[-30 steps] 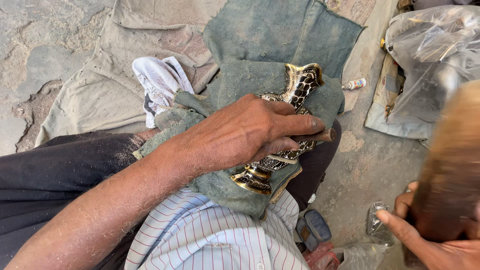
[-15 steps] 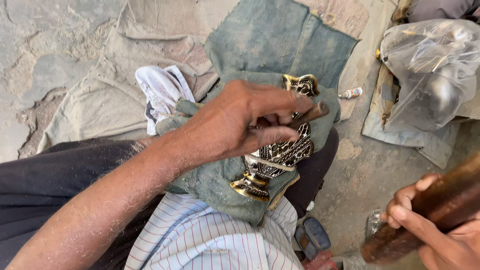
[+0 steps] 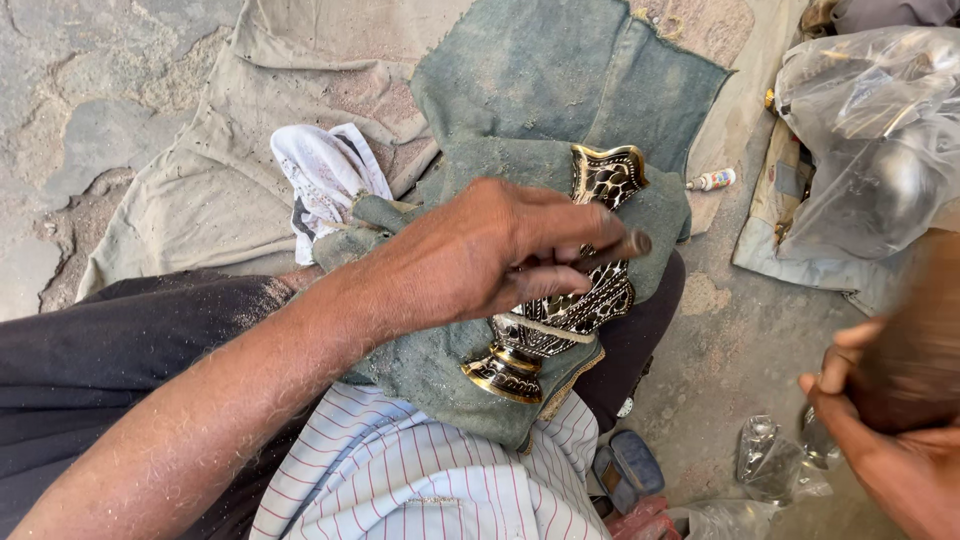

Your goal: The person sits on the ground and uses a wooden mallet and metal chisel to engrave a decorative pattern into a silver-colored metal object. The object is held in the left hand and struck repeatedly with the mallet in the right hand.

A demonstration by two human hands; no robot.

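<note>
Dusty stone floor (image 3: 90,110) spreads under my lap, where a black-and-gold engraved vase (image 3: 560,320) lies on a green cloth (image 3: 560,90). My left hand (image 3: 490,250) presses it, fingers (image 3: 570,225) pinching a thin tool (image 3: 615,250) over it. My right hand (image 3: 890,450), blurred, grips a wooden handle (image 3: 915,340).

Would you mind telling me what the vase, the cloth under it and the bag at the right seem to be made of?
The vase looks like metal: shiny gold rims and glossy black engraved panels that catch the light. The cloth seems a coarse woven fabric, dull grey-green, with frayed edges and dust. The bag appears to be thin clear plastic, crinkled and glinting, with its contents showing through.
</note>
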